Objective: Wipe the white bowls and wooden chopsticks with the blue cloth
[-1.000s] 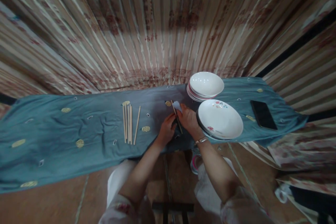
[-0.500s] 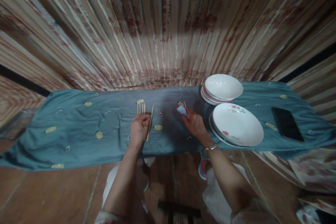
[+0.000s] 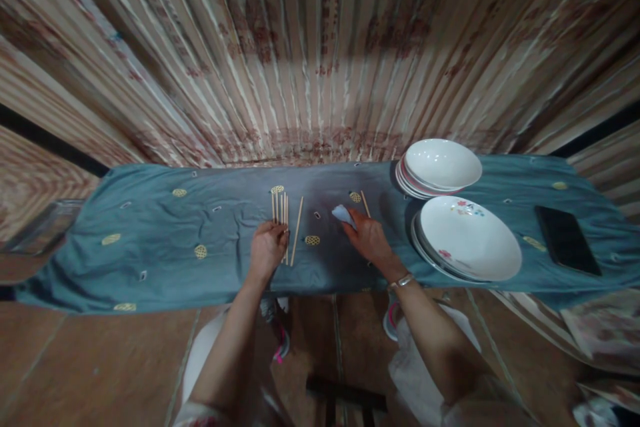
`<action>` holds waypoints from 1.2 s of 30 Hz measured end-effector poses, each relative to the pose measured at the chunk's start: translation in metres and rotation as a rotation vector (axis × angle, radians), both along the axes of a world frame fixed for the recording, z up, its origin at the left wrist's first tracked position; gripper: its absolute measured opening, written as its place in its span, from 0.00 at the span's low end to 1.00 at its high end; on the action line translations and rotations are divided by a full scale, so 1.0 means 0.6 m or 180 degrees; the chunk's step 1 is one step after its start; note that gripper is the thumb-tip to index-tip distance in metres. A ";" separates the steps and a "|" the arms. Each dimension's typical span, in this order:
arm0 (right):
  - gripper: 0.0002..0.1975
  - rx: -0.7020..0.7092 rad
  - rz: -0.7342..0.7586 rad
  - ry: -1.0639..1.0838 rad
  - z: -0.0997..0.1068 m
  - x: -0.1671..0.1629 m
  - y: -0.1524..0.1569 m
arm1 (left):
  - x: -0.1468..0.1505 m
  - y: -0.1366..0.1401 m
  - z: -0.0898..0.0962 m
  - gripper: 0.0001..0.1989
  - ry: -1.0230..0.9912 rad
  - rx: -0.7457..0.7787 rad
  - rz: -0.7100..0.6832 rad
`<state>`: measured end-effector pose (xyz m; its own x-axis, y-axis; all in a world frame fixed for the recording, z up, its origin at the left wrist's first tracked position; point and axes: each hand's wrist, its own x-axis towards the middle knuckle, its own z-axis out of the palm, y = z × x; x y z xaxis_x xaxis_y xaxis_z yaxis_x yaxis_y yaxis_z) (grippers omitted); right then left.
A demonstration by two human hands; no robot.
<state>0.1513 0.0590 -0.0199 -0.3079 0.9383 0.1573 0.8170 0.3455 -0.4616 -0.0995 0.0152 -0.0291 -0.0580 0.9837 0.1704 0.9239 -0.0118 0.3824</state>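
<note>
My left hand (image 3: 269,248) is closed over several thin wooden chopsticks (image 3: 281,207) that lie side by side on the cloth. Its fingers cover their middle parts. One more chopstick (image 3: 297,230) lies by itself just right of that hand, slightly tilted. My right hand (image 3: 369,237), with a silvery band at the wrist, pinches a small light blue cloth (image 3: 343,214). Behind its knuckles the upper end of another chopstick (image 3: 366,203) shows; the hand hides the lower part.
Right of my right hand stand a stack of white bowls (image 3: 443,164) and, nearer, a stack of wide floral dishes (image 3: 473,240). A black tablet-like object (image 3: 567,240) lies at the far right. The teal patterned tablecloth (image 3: 165,233) covers the narrow table. A curtain (image 3: 320,100) hangs behind.
The view has shifted, so the table items sit a little further right. My right hand with the blue cloth has moved left relative to the chopstick behind it, which shows more.
</note>
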 end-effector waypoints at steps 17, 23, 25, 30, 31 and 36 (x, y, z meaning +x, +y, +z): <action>0.17 -0.0180 -0.0003 0.0217 0.016 0.000 0.000 | 0.041 -0.012 0.006 0.12 0.0305 -0.0046 -0.0089; 0.20 -0.0416 -0.0197 0.0468 0.022 -0.005 0.001 | 0.047 -0.012 0.006 0.07 0.0372 -0.0058 -0.0148; 0.21 -0.0460 -0.0208 0.0565 0.023 -0.006 0.000 | 0.045 -0.011 0.005 0.07 0.0365 -0.0099 -0.0161; 0.21 -0.0558 -0.0255 0.0960 0.021 -0.003 -0.001 | 0.042 -0.009 0.005 0.06 0.0285 -0.0189 -0.0076; 0.21 -0.0625 -0.0292 0.1093 0.020 -0.003 0.000 | 0.042 -0.009 0.006 0.06 0.0276 -0.0175 -0.0081; 0.25 -0.1298 -0.0540 0.2293 0.013 -0.011 0.011 | 0.045 -0.011 0.011 0.04 0.0342 -0.0163 -0.0098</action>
<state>0.1445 0.0658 -0.0119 -0.1121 0.9887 -0.0999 0.3011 -0.0620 -0.9516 -0.0724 0.0084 -0.0224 -0.0119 0.9923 0.1234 0.9591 -0.0236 0.2821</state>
